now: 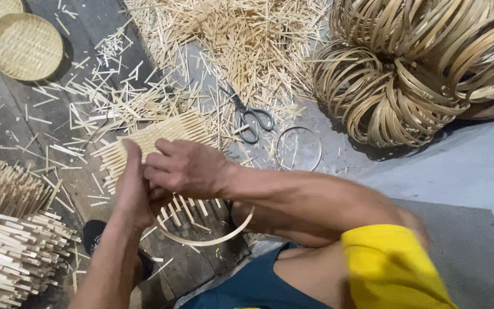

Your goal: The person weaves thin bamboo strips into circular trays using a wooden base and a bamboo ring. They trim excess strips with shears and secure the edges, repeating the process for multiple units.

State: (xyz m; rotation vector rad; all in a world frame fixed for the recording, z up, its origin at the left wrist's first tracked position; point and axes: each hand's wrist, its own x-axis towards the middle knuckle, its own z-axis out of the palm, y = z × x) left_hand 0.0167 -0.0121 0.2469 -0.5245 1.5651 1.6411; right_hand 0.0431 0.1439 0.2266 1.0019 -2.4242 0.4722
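At two o'clock from your hands the big heap of bamboo hoops [424, 68] waits, and the litter of cut bamboo offcuts [241, 40] spreads across twelve o'clock. At eight o'clock sit stacks of woven mats [12, 246] with ragged ends; at ten o'clock, well apart, lie two finished round trays [24, 46]. So some pieces look complete, while many mats and hoops are left.

The woven bamboo mat [161, 137] you are working lies at the centre, under your hands, with a bamboo hoop [212, 239] curving beneath it at six o'clock; its edge strips stick out untrimmed. The scissors [250, 114] rest near, at one o'clock, beside a thin wire ring [298, 149].

Your left hand [132, 189] cups the mat's left edge, fingers together. Your right hand [187, 169] presses flat on top, fingers curled close and touching the weave.
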